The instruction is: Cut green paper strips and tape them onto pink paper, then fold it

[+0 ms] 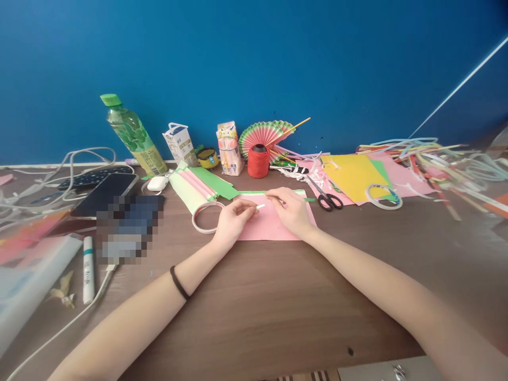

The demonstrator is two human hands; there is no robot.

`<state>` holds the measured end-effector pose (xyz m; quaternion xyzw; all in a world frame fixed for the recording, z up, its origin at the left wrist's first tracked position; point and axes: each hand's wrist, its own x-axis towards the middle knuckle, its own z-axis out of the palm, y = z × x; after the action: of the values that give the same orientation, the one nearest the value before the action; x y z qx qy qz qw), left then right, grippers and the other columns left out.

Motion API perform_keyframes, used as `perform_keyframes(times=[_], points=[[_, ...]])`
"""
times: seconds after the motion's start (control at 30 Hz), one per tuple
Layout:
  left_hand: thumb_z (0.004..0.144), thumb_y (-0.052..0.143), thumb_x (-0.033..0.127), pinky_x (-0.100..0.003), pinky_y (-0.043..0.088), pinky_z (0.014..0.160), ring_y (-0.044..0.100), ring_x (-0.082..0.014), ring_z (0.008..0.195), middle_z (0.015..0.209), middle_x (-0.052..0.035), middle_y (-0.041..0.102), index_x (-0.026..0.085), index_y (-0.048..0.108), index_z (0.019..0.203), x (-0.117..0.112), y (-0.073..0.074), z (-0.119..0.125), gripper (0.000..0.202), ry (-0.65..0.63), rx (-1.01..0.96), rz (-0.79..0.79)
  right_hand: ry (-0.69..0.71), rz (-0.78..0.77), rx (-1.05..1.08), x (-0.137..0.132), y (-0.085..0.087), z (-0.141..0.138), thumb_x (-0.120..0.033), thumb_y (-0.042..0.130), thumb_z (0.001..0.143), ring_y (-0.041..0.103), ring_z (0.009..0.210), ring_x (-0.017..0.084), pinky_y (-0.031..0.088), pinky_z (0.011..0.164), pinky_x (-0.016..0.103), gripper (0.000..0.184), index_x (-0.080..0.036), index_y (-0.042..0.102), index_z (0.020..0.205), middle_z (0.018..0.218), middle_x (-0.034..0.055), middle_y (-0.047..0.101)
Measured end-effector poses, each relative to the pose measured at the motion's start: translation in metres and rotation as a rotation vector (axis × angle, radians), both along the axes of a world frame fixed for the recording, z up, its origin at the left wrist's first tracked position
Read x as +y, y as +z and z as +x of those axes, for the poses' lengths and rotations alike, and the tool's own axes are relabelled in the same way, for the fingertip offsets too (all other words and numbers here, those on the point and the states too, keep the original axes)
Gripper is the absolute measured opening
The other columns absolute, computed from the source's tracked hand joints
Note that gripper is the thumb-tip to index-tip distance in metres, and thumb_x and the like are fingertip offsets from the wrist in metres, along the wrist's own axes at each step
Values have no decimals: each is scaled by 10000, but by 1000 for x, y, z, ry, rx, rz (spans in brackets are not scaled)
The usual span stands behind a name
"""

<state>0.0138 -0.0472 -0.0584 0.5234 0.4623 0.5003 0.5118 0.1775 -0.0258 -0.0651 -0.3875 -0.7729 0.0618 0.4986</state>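
Note:
A pink paper sheet (273, 225) lies flat on the brown table (278, 307), with a thin green strip (273, 192) along its far edge. My left hand (232, 222) rests at the sheet's left edge, its fingers pinched on a small white strip end (260, 206). My right hand (291, 211) lies on the sheet, fingertips pressed together on the same white strip near the far edge. A roll of tape (206, 217) sits just left of my left hand.
Black-handled scissors (327, 198), a second tape ring (383, 197), yellow and pink sheets (353, 174) and paper strips lie to the right. A red thread spool (258, 161), paper fan (264, 135), cartons, a green bottle (133, 135), tablet (105, 193), cables and a marker (88, 270) crowd the back and left.

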Motion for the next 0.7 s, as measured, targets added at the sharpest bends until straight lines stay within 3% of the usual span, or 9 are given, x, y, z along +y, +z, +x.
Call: perform_keyframes(times=[0.17, 0.43, 0.7], points=[[669, 609, 262, -285, 477, 684, 600, -142, 665, 685, -21, 651, 144, 623, 790, 3, -3, -1, 170, 9, 4, 6, 105, 74, 3, -1, 1, -2, -140, 402, 870, 557, 815, 161, 467, 718, 312, 269, -218, 651, 937, 860, 56, 601], [687, 572, 221, -285, 478, 698, 603, -143, 671, 694, -19, 646, 149, 628, 774, 4, -5, -2, 125, 22, 93, 70, 91, 62, -50, 1, -6, 0, -106, 391, 857, 532, 812, 174, 455, 729, 343, 350, -260, 634, 1057, 879, 52, 598], [682, 558, 208, -279, 479, 683, 600, -141, 660, 673, -14, 637, 154, 611, 756, 3, -5, -1, 106, 34, 81, 70, 160, 42, -55, -1, 0, -3, -117, 366, 861, 528, 886, 179, 456, 776, 348, 360, -210, 568, 1144, 920, 76, 540]])
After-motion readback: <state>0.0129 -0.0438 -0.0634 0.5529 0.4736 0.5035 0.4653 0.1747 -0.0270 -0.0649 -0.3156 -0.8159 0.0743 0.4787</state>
